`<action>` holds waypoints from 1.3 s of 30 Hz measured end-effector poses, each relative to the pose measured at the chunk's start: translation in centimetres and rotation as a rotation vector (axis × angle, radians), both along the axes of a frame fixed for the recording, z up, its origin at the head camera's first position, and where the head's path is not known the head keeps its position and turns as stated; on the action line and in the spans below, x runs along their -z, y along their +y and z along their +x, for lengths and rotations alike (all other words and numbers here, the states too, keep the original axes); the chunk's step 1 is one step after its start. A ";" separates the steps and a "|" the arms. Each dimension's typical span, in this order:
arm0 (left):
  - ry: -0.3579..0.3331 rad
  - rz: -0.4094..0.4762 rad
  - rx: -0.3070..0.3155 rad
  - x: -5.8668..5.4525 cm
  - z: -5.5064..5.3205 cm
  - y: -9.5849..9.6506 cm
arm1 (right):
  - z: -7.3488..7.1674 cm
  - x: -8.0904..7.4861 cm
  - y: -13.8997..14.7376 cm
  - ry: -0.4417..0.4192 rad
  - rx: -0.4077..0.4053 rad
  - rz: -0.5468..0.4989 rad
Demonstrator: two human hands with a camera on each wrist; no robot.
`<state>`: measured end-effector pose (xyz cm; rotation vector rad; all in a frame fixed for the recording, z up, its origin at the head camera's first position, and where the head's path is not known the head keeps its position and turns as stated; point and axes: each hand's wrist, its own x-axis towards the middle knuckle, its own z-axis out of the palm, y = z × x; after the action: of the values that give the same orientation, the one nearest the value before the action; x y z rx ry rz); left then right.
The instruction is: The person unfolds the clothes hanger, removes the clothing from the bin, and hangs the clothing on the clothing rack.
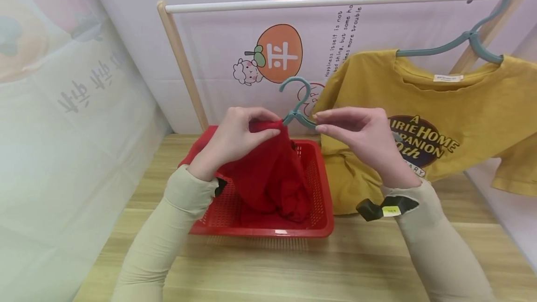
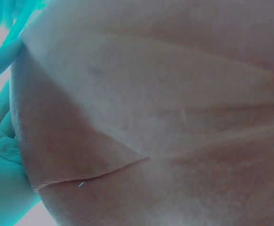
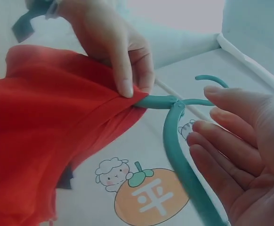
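Note:
A red garment (image 1: 262, 171) hangs down from my left hand (image 1: 239, 136), its lower part in the red basket. Thumb and fingers of that hand pinch its edge where one arm of a teal hanger (image 1: 295, 114) goes into the cloth. The hanger's hook and its other arm show outside the garment. My right hand (image 1: 362, 136) is beside that bare arm. In the right wrist view, the right hand (image 3: 245, 146) has extended fingers and a gap under the thumb, close to the hanger (image 3: 170, 136). Cloth (image 2: 165, 94) fills most of the left wrist view.
The red basket (image 1: 328, 190) stands on a wooden table (image 1: 235, 274). A white rail (image 1: 268, 3) on wooden posts runs behind it. At the right, a yellow T-shirt (image 1: 365, 87) hangs on another teal hanger (image 1: 436, 51). White printed sheets (image 1: 138, 59) stand at the back and left.

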<state>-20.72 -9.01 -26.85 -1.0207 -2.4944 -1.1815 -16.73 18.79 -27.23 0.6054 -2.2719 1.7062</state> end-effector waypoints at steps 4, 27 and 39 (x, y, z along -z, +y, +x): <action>-0.033 0.037 -0.016 -0.5 0.1 -0.5 | 0.2 1.3 0.2 -0.039 -0.091 0.062; -0.031 -0.027 0.035 -1.7 1.0 -1.0 | -7.7 7.8 -1.1 -0.401 -0.091 0.206; -0.021 -0.046 0.045 -1.8 1.1 -1.1 | -9.2 9.6 -3.0 -0.414 -0.105 0.312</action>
<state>-19.67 -10.11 -25.00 -1.0863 -2.5392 -1.1583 -25.89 15.82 -36.82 0.4691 -2.8794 1.6605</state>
